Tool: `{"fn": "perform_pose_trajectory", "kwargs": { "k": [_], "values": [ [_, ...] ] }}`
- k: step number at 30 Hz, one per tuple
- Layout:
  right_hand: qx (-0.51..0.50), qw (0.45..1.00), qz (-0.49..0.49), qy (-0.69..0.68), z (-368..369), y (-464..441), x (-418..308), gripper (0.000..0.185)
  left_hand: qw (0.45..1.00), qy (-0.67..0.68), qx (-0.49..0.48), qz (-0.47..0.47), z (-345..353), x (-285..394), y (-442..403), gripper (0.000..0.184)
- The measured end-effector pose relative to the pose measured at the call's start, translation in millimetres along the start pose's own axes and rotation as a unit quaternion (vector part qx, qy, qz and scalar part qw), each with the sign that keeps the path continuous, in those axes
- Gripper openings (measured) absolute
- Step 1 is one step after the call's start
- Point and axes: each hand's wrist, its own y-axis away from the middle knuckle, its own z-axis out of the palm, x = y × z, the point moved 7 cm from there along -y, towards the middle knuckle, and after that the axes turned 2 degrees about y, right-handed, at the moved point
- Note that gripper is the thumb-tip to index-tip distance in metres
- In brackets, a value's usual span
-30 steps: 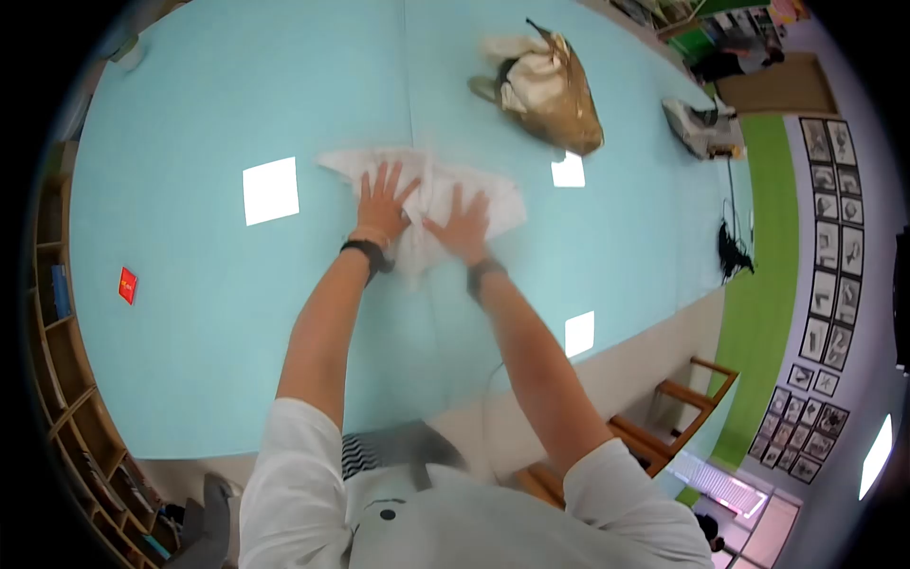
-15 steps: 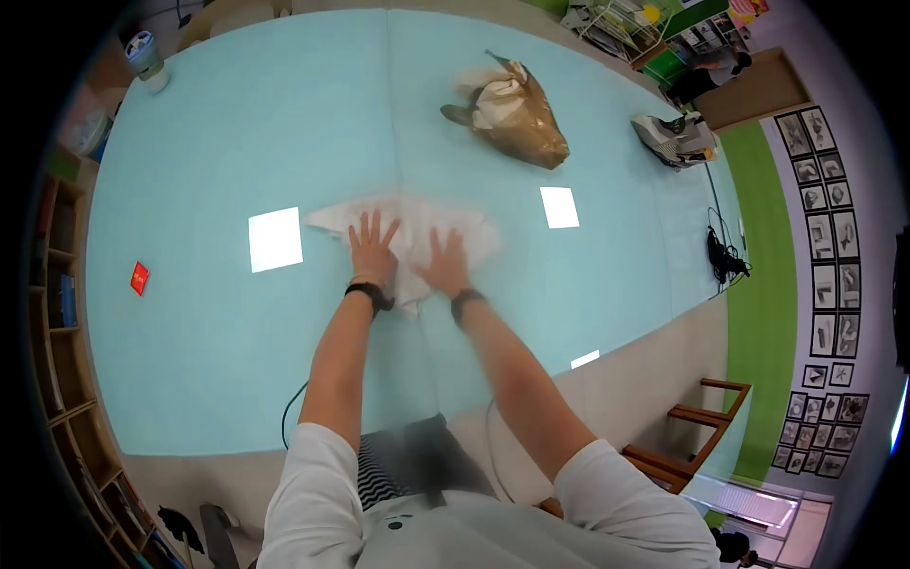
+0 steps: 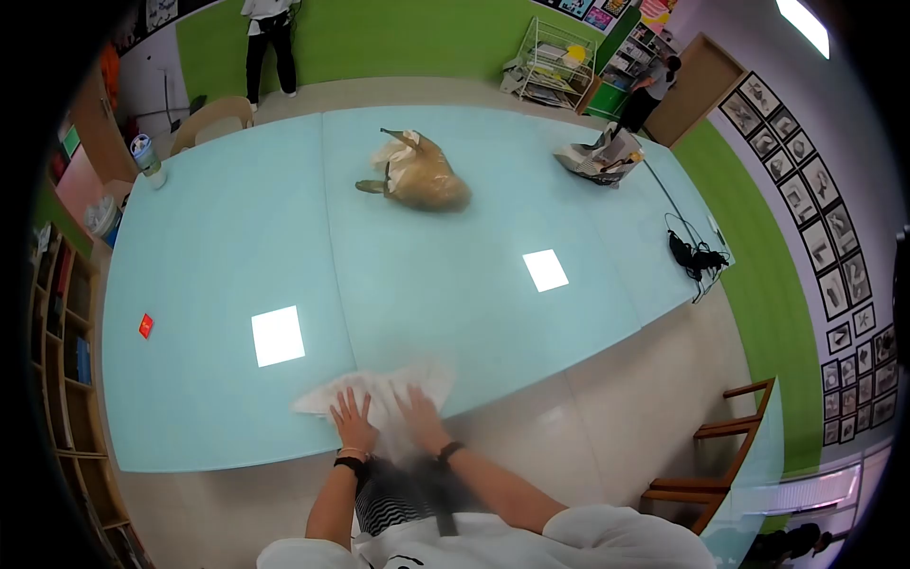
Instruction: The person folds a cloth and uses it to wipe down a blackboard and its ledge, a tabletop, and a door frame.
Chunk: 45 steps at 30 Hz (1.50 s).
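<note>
A white cloth [image 3: 322, 396] lies spread at the near edge of the pale blue table [image 3: 218, 256], its right side blurred. My left hand [image 3: 354, 427] rests flat on it with the fingers spread. Beside it, a little to the right, my right hand [image 3: 420, 419] also presses on the cloth, fingers outstretched and slightly smeared by motion. Part of the cloth hangs at the table's front edge between my wrists.
A brown plastic bag [image 3: 427, 180] sits near the far edge, with a patterned bag [image 3: 600, 159] and black cables [image 3: 697, 256] to the right. A red packet [image 3: 146, 325] and a cup [image 3: 148, 161] are on the left. Two people [image 3: 272, 43] stand beyond the table.
Both hands have drawn the cloth back toward my body, from the table's middle to its near edge. The view has tilted up, showing more of the far wall.
</note>
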Motion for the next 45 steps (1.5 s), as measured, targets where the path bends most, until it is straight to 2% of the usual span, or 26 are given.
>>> {"fn": "perform_pose_trajectory", "kwargs": {
  "k": [1,4,7,8,9,10,11,13,14,15,18,20,26,29,31,35,38,39,42,45],
  "values": [
    [-0.009,1.000,-0.017,-0.010,-2.1,6.2,3.7,0.087,0.999,-0.027,-0.015,-0.010,3.9,3.8,2.9,0.092],
    [-0.018,0.997,-0.063,-0.034,-8.8,9.4,13.3,0.088,0.995,0.085,-0.015,-0.043,-9.6,11.9,1.4,0.080],
    [0.019,0.993,-0.114,-0.001,24.6,-14.1,24.8,0.088,0.992,0.109,-0.053,-0.020,-27.4,9.3,-15.8,0.079],
    [0.040,0.994,-0.104,-0.024,13.5,-25.2,30.4,0.093,0.992,0.111,-0.049,-0.019,-33.5,8.1,-23.3,0.079],
    [0.055,0.991,-0.113,-0.036,34.3,-41.4,39.9,0.097,0.992,0.114,-0.045,-0.019,-32.6,4.4,-39.6,0.080],
    [0.021,0.994,-0.045,-0.101,17.9,-60.6,48.0,0.100,0.998,0.067,0.009,-0.016,-14.0,-3.7,-55.7,0.083],
    [0.029,0.993,-0.040,-0.106,11.1,-79.2,53.2,0.100,0.999,-0.034,0.018,-0.013,10.3,-13.7,-74.1,0.101],
    [0.001,0.995,-0.004,-0.102,3.0,-124.7,65.4,0.107,0.997,0.013,-0.049,-0.050,-2.2,-18.1,-113.6,0.100],
    [0.012,0.996,0.006,-0.085,7.0,-145.5,73.9,0.110,0.997,0.017,-0.055,-0.059,-3.3,-21.4,-134.9,0.098],
    [-0.029,0.996,0.032,-0.077,3.3,-168.1,79.3,0.111,0.996,0.021,-0.059,-0.067,-2.6,-25.6,-156.6,0.095],
    [-0.011,0.997,0.040,-0.058,17.1,-229.6,100.0,0.112,0.996,0.034,-0.001,-0.086,-25.2,-34.2,-211.1,0.080],
    [0.015,0.997,0.014,-0.071,20.4,-268.3,112.5,0.114,0.996,0.022,0.007,-0.082,-20.0,-46.6,-249.3,0.083],
    [-0.173,0.981,0.089,-0.016,11.0,-383.7,131.5,0.125,0.998,0.012,-0.064,-0.002,-24.8,-82.3,-366.2,0.075],
    [-0.177,0.979,0.105,-0.017,13.8,-429.9,145.9,0.126,0.999,-0.038,-0.022,0.029,-26.4,-89.0,-415.5,0.069],
    [-0.174,0.978,0.117,-0.013,14.3,-451.3,151.4,0.126,0.994,-0.091,-0.049,0.041,-22.9,-91.8,-444.7,0.069],
    [-0.170,0.978,0.118,0.006,13.6,-462.1,153.3,0.123,0.985,-0.143,-0.068,0.073,-18.2,-95.6,-469.7,0.061],
    [-0.136,0.984,0.113,0.010,21.6,-462.4,157.0,0.125,0.996,-0.008,-0.044,0.079,-26.1,-95.6,-464.7,0.073],
    [-0.123,0.985,0.122,0.016,10.8,-457.2,150.1,0.104,0.996,-0.020,-0.044,0.080,-28.4,-94.1,-463.1,0.070],
    [-0.139,0.984,0.111,0.022,-4.3,-448.9,140.9,0.102,0.995,-0.006,-0.075,0.069,-33.8,-91.6,-458.6,0.067],
    [-0.135,0.986,0.077,0.057,26.7,-455.8,157.5,0.124,0.998,-0.013,-0.017,0.065,-22.1,-88.9,-453.5,0.062]
  ]
}}
